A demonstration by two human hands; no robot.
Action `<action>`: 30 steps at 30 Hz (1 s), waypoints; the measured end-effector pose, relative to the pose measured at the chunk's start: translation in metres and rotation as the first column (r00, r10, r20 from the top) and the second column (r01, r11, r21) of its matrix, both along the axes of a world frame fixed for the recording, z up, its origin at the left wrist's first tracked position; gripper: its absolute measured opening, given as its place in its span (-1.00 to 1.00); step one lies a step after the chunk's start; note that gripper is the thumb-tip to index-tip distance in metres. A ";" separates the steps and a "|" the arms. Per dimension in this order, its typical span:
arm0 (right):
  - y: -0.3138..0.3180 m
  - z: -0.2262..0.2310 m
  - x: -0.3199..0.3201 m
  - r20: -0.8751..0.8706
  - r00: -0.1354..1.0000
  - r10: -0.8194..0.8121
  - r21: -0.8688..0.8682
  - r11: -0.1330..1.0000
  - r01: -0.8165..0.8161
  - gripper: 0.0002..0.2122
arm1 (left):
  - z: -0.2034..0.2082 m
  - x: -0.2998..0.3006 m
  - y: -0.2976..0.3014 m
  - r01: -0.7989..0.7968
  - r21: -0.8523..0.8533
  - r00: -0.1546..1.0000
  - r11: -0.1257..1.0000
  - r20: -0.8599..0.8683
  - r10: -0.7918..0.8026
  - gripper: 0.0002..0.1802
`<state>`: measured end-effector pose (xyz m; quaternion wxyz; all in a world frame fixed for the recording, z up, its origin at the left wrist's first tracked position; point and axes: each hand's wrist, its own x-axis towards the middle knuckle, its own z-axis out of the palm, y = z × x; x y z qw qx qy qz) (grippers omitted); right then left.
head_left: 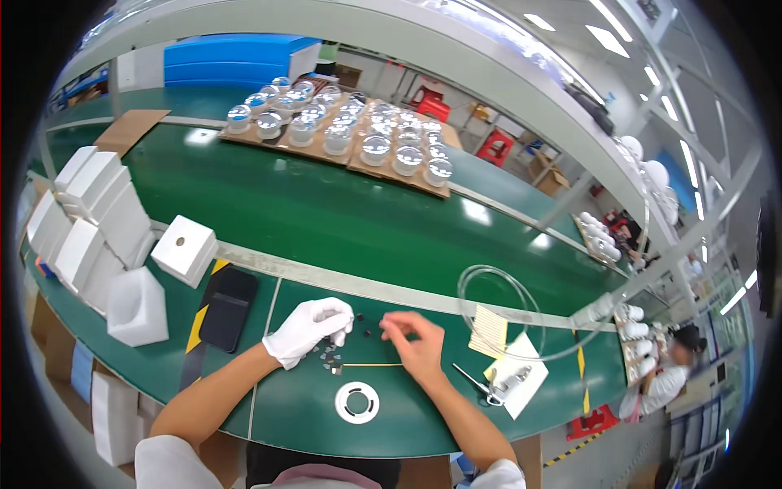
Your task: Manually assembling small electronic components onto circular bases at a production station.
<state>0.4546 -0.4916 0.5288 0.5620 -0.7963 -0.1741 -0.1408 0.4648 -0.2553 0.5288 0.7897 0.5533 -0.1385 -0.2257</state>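
Note:
My left hand [312, 330], in a white glove, is over the bench with its fingers bent and pressed together; whatever they hold cannot be made out. Beneath and beside it lie several small dark pieces [330, 357]. To the right, my bare right hand [417, 341] has thumb and forefinger pinched, and anything between them is too small to see. Between the hands sit a couple of tiny black bits [366, 332]. A thin yellowish stick [373, 364] extends toward my right wrist. Closer to me, a white slotted ring [345, 412] lies flat.
White foam blocks and boxes [98, 196] pile up at left, beside a black flat case [226, 310]. A metal tool [511, 383], papers [489, 330] and coiled clear tubing [533, 314] lie right. Clear domes on cardboard [330, 155] stand beyond the green belt [269, 212]. A co-worker [668, 375] sits far right.

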 end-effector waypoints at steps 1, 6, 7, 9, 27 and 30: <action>-0.002 0.008 0.009 0.110 0.992 -0.056 -0.016 0.998 0.058 -0.91 | 0.001 -0.002 -0.005 0.002 0.008 1.000 1.000 -0.015 -0.002 -0.86; -0.030 0.150 0.052 0.551 0.822 -0.145 -0.137 0.956 0.261 -0.95 | 0.003 -0.007 0.003 0.007 -0.027 1.000 1.000 -0.020 -0.007 -0.83; -0.035 0.180 0.057 0.624 0.747 -0.231 -0.120 0.916 0.383 -0.95 | 0.000 -0.007 0.005 0.012 -0.073 1.000 0.997 -0.017 -0.013 -0.83; -0.041 0.233 0.070 0.806 0.521 -0.281 -0.031 0.859 0.511 -0.95 | 0.004 -0.008 0.008 0.005 -0.071 1.000 0.997 -0.009 -0.006 -0.83; -0.059 0.243 0.090 0.889 0.355 -0.289 -0.008 0.767 0.642 -0.83 | 0.006 -0.006 0.010 -0.047 -0.008 0.996 0.999 0.076 0.048 -0.82; -0.050 0.186 0.066 0.651 0.717 -0.249 -0.114 0.902 0.417 -0.86 | 0.006 -0.008 0.009 -0.072 0.062 0.989 0.996 0.134 0.063 -0.84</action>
